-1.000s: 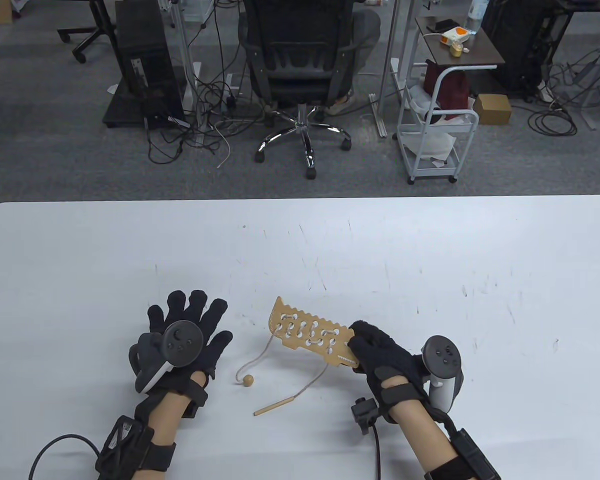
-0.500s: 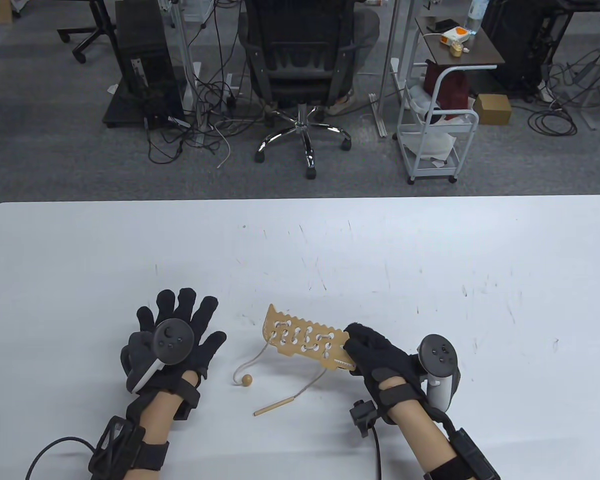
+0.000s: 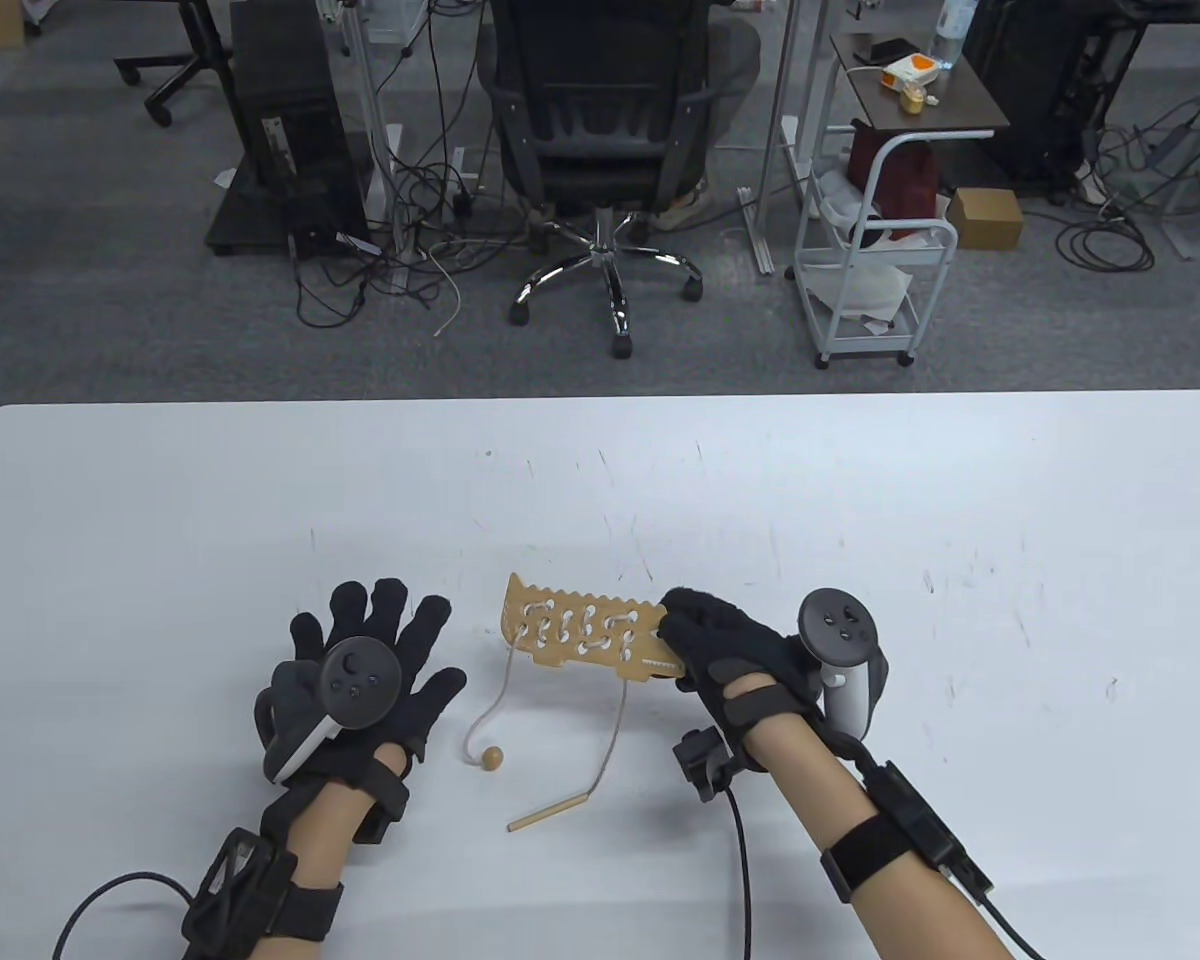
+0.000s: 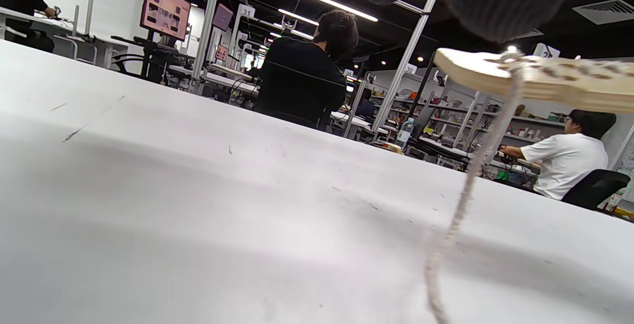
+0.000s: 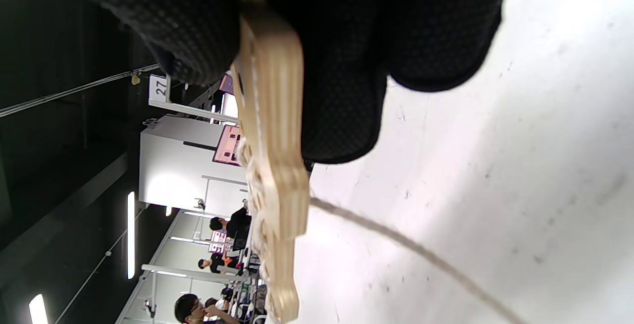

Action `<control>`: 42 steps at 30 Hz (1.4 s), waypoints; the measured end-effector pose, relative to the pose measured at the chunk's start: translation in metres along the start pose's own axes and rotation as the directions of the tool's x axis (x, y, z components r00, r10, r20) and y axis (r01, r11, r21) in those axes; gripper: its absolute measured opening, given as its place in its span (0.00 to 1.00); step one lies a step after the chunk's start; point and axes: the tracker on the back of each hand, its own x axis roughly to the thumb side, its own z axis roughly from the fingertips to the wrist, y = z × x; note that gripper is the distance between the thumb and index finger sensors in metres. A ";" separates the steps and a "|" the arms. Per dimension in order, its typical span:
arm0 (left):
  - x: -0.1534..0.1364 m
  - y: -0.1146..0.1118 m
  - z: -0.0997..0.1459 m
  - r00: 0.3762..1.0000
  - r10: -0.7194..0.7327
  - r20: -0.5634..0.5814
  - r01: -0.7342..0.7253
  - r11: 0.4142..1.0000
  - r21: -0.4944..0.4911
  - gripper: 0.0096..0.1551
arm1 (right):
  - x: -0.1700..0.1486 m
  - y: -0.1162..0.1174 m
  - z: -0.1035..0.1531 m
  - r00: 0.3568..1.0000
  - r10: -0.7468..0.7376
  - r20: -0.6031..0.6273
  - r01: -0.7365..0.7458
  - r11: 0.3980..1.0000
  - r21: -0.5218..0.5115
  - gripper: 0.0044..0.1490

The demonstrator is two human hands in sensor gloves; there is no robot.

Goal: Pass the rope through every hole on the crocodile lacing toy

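Observation:
The wooden crocodile lacing board (image 3: 582, 632) is held above the white table (image 3: 860, 500) by my right hand (image 3: 705, 645), which grips its right end. Rope is laced through its holes. One rope end (image 3: 500, 690) hangs from the left side to a wooden ball (image 3: 492, 759) on the table. The other (image 3: 612, 735) drops to a wooden needle stick (image 3: 550, 811) lying on the table. My left hand (image 3: 385, 655) is open, fingers spread, to the left of the board, holding nothing. The right wrist view shows the board (image 5: 272, 155) edge-on between my fingers (image 5: 342, 66). The left wrist view shows the board (image 4: 545, 79) and hanging rope (image 4: 470, 185).
An office chair (image 3: 600, 130), a white cart (image 3: 875, 250) and floor cables lie beyond the table's far edge. A glove cable (image 3: 740, 860) trails on the table by my right forearm.
My right hand has lifted the board and carried it left and away from me, so both rope ends hang straighter. My left hand stayed open and shifted only slightly.

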 end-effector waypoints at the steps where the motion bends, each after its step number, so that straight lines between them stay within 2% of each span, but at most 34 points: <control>1: 0.000 0.000 0.000 1.000 -0.001 0.001 0.001 1.000 0.002 0.46 | -0.001 0.001 -0.005 1.000 -0.001 -0.012 0.001 1.000 -0.005 0.33; 7: -0.001 0.000 0.000 1.000 0.013 -0.002 -0.013 1.000 -0.002 0.46 | -0.006 0.005 -0.031 0.998 0.036 -0.058 -0.041 0.995 -0.090 0.33; 20: 0.000 0.001 -0.001 1.000 0.028 0.008 -0.028 0.999 -0.017 0.46 | -0.024 0.016 -0.067 0.986 0.072 -0.153 -0.094 0.986 -0.140 0.32; 27: 0.000 0.001 0.000 0.999 0.036 0.016 -0.035 0.999 -0.018 0.46 | -0.021 0.019 -0.078 0.969 0.208 -0.136 -0.230 0.957 -0.174 0.32; 30: 0.001 0.000 -0.001 0.999 0.029 0.017 -0.029 0.999 -0.031 0.46 | -0.012 0.018 -0.084 0.903 0.417 -0.102 -0.429 0.881 -0.200 0.33; 34: 0.001 0.001 0.000 0.999 0.031 0.014 -0.031 0.999 -0.033 0.46 | -0.005 0.022 -0.088 0.807 0.584 -0.087 -0.588 0.781 -0.210 0.35; 40: 0.001 0.001 0.000 1.000 0.013 0.014 -0.013 0.999 -0.030 0.46 | 0.002 0.031 -0.093 0.611 0.790 -0.042 -0.776 0.588 -0.229 0.35; 42: 0.001 0.001 0.000 1.000 0.015 0.014 -0.015 0.999 -0.030 0.46 | 0.003 0.033 -0.093 0.573 0.819 -0.037 -0.801 0.550 -0.235 0.36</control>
